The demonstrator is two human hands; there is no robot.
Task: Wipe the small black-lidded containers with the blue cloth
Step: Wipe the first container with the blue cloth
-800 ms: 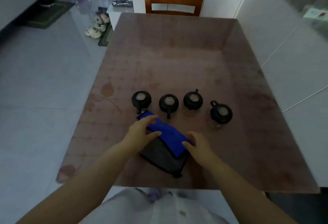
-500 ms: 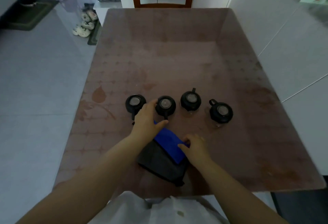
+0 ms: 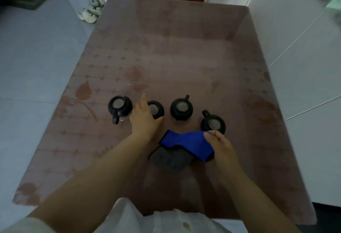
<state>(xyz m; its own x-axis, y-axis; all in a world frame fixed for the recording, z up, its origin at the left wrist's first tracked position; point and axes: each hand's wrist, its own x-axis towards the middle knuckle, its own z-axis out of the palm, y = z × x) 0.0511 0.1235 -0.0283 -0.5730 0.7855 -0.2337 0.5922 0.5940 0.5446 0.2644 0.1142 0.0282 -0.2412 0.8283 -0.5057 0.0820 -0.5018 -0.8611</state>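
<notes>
L hand (image 3: 145,120) spread wide against 2nd container (image 3: 156,108) in row of 4 on table (image 3: 184,57); R hand (image 3: 222,146) pinches blue cloth (image 3: 184,140) corner.

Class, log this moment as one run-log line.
left hand: open, at second black-lidded container from left | right hand: pinches blue cloth | wiping: not begun

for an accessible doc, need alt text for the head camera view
A person's left hand reaches over the second container from the left in a row of four small black-lidded ones on a brown table, while the right hand pinches a blue cloth lying partly over a grey cloth.
</notes>
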